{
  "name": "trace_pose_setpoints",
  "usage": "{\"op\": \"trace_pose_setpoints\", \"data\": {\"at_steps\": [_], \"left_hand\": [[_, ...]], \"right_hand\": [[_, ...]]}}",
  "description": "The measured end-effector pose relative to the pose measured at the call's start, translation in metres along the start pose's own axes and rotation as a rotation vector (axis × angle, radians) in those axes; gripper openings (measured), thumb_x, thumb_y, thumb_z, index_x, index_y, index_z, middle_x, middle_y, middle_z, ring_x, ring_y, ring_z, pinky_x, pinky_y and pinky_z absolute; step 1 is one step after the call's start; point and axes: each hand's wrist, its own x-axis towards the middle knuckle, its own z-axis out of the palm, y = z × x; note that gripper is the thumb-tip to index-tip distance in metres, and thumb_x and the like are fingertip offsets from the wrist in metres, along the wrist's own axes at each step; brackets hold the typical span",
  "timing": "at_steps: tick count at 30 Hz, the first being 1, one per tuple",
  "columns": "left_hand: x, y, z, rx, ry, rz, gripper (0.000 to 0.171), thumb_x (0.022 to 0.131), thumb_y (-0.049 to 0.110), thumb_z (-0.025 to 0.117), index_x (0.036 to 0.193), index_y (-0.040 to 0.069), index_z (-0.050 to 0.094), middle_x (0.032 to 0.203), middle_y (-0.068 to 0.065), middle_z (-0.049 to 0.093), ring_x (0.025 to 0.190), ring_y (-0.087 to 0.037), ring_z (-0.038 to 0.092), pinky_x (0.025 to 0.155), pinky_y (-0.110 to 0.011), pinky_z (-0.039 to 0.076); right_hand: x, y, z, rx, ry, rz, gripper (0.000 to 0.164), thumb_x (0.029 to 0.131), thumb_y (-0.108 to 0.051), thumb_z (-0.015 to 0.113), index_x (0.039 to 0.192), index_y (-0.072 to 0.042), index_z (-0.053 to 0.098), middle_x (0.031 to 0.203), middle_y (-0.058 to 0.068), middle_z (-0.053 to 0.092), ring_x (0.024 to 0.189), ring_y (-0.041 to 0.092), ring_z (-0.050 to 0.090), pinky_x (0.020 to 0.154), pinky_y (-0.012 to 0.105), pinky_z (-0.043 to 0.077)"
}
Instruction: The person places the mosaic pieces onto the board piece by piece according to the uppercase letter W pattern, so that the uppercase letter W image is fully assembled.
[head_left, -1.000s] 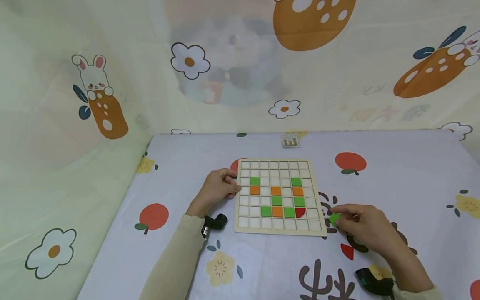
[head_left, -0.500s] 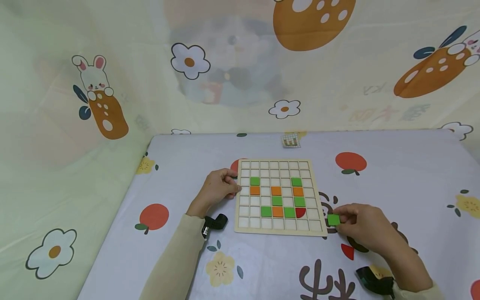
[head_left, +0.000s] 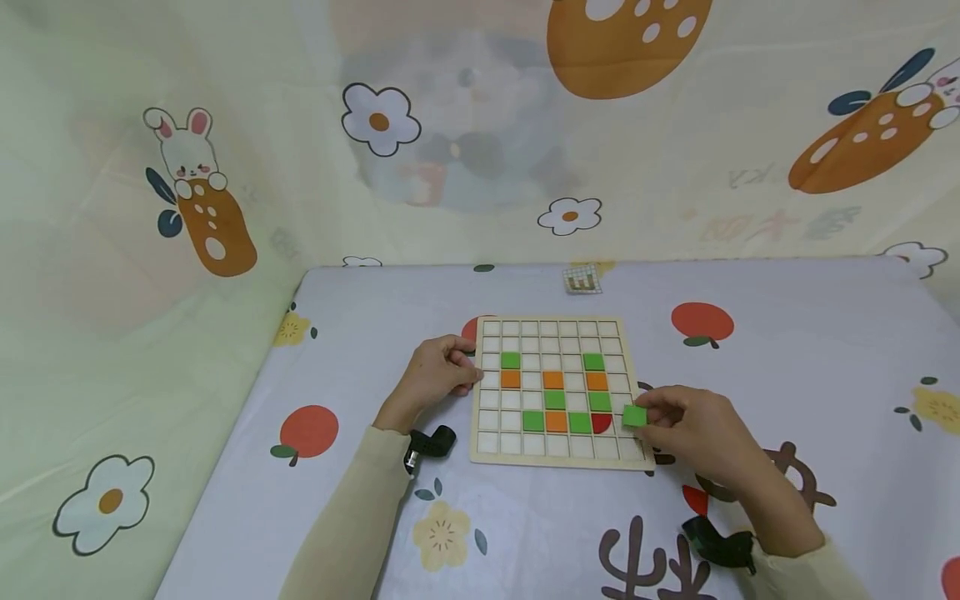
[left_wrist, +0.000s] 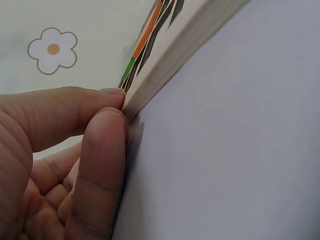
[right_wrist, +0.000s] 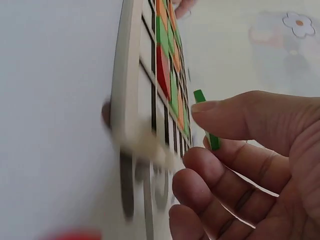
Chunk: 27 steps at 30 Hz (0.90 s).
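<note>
A wooden grid board (head_left: 489, 459) lies on the table, with green and orange square tiles and one red rounded tile (head_left: 602, 423) set in some cells. At its left edge my left hand (head_left: 436, 372) holds the frame with thumb and forefinger, the other fingers curled. My right hand (head_left: 697, 429) pinches a green square tile (head_left: 634, 416) between thumb and forefinger, over the board's right edge. The right wrist view shows this green tile (right_wrist: 200, 96) edge-on, raised beside the board's face. In the left wrist view the thumb (left_wrist: 102, 165) lies against the board's side (left_wrist: 165, 67).
A red quarter-round tile (head_left: 695, 499) lies on the cloth below my right hand, near the right wrist camera (head_left: 718, 546). Behind the board lies a small pattern card (head_left: 582, 280). A printed curtain (head_left: 465, 183) stands along the table's back and left.
My right hand has turned the green tile flat and carried it left and away from me, from beside the board to over its right edge. My left hand stays put.
</note>
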Motion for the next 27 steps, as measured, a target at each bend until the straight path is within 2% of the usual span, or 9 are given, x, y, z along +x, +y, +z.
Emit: {"op": "trace_pose_setpoints", "data": {"at_steps": [7, 13, 18, 27], "left_hand": [[0.002, 0.000, 0.000, 0.010, 0.003, 0.002, 0.041, 0.089, 0.000, 0.080, 0.126, 0.000, 0.065, 0.089, -0.008, 0.066, 0.068, -0.015, 0.066, 0.060, -0.023, 0.058], [0.001, -0.001, 0.000, 0.009, 0.007, 0.006, 0.041, 0.088, 0.000, 0.081, 0.126, 0.000, 0.065, 0.088, -0.008, 0.066, 0.067, -0.015, 0.065, 0.060, -0.023, 0.058], [0.001, -0.002, -0.001, 0.008, 0.000, 0.022, 0.040, 0.089, 0.000, 0.080, 0.126, -0.001, 0.065, 0.087, -0.008, 0.067, 0.066, -0.014, 0.065, 0.060, -0.023, 0.058], [0.001, -0.002, -0.001, -0.008, -0.003, 0.007, 0.041, 0.088, 0.000, 0.080, 0.126, -0.001, 0.065, 0.088, -0.008, 0.067, 0.067, -0.015, 0.066, 0.061, -0.024, 0.059]], "right_hand": [[0.018, -0.021, 0.015, 0.058, -0.010, -0.040, 0.029, 0.085, -0.012, 0.084, 0.111, -0.002, 0.077, 0.087, 0.001, 0.068, 0.085, 0.020, 0.062, 0.067, 0.024, 0.054], [0.031, -0.035, 0.025, 0.089, -0.035, -0.093, 0.028, 0.085, -0.013, 0.085, 0.110, -0.004, 0.078, 0.090, 0.002, 0.070, 0.086, 0.019, 0.065, 0.073, 0.030, 0.055], [0.040, -0.045, 0.032, 0.077, -0.040, -0.121, 0.027, 0.085, -0.014, 0.084, 0.110, -0.005, 0.078, 0.095, 0.003, 0.072, 0.089, 0.019, 0.065, 0.078, 0.034, 0.054], [0.055, -0.058, 0.045, 0.078, -0.078, -0.133, 0.029, 0.085, -0.013, 0.082, 0.112, -0.004, 0.078, 0.096, 0.003, 0.072, 0.089, 0.020, 0.064, 0.080, 0.036, 0.056]]}}
